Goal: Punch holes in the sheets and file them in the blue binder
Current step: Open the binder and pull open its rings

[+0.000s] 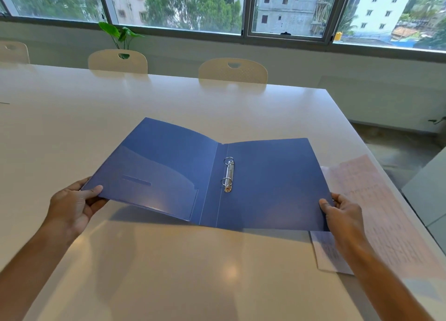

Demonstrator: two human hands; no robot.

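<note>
Blue binder [241, 180] lies open on the white table [169, 260], held at both outer corners: left hand [72, 207] pinches the near-left corner of the front cover, thumb on top w/ fingers under, lifting that flap off the surface — a shadow shows beneath it. Right hand [342, 217] grips the near-right edge of the back cover the same way, thumb over, fingers curled below. The two-ring mechanism [228, 174] sits by the spine, rings look closed, and nothing is threaded on them. Inside pocket on the left cover appears empty. Printed sheets [386, 212] lie on the table to the right, partly under the binder's right edge and the right forearm; can't tell if they have holes. No hole punch in view. Judging progress: early — binder is opened and being positioned, but no sheet filed. Left to do, probably: punch the sheets (if not done), open the rings, thread pages on, snap shut. Chairs [233, 71] and windows [287, 9] behind the table.
</note>
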